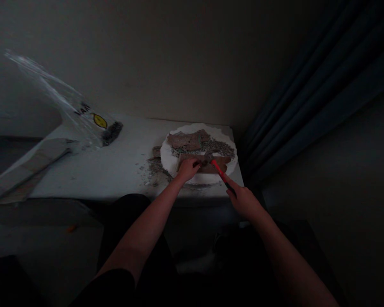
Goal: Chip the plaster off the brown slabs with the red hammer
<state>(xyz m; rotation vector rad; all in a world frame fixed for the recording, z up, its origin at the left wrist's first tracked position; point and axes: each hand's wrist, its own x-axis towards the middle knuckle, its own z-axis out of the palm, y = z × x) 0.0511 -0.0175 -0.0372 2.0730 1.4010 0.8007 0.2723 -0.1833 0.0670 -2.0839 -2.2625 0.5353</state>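
My right hand [244, 200] grips a hammer [218, 169] with a red and black handle. Its metal head is low over a brown flat slab [218, 165] on a white scallop-edged mat or plate [167, 158]. My left hand [188, 168] rests at the slab's left part, fingers bent and pinched close to the hammer head; what they hold, if anything, is too small and dark to make out. Behind the slab lies another rough brown piece [187, 140], with a heap of grey crushed bits [222, 148] to its right.
A clear plastic bag [73, 108] with a yellow lemon print stands at the left, dark grey material [112, 133] at its bottom. Grey debris [156, 168] is scattered left of the white mat on the pale tabletop [96, 170]. Dark curtains [307, 98] hang at the right.
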